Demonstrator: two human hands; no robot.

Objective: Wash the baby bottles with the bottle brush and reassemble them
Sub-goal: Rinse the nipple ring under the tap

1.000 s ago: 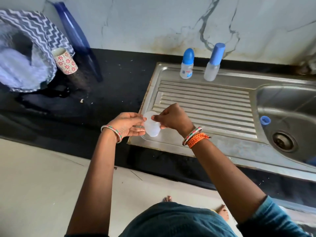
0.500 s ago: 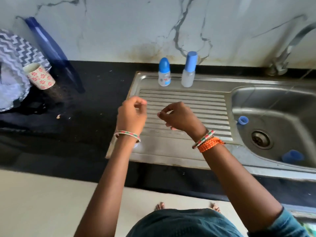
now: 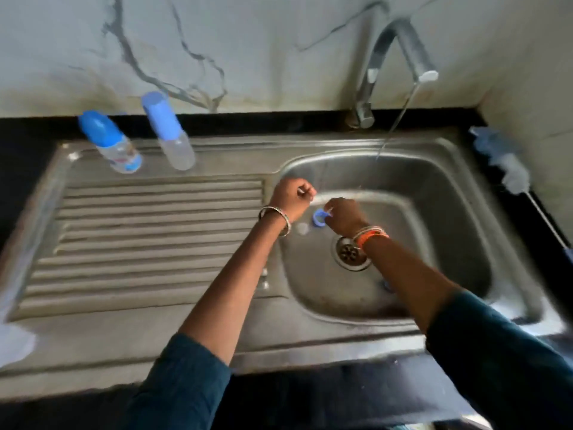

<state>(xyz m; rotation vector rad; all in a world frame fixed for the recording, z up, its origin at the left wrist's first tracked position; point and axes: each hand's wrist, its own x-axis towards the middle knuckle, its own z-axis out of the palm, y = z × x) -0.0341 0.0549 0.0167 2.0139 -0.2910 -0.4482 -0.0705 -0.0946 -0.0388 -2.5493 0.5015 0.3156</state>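
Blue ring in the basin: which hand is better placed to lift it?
Right. The right hand is already at the blue ring, fingertips on its rim. The left hand is a curled fist over the basin's edge, beside the ring rather than on it.

My sleeves (image 3: 186,377) are dark teal, pushed up my forearms. A thin beaded bangle (image 3: 277,219) circles my left wrist. Orange and beaded bangles (image 3: 370,235) stack on my right.

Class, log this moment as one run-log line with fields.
left hand: curled, contents unclear | right hand: at blue ring in sink | tap: running | two bottles: capped on drainboard | brush: beside sink
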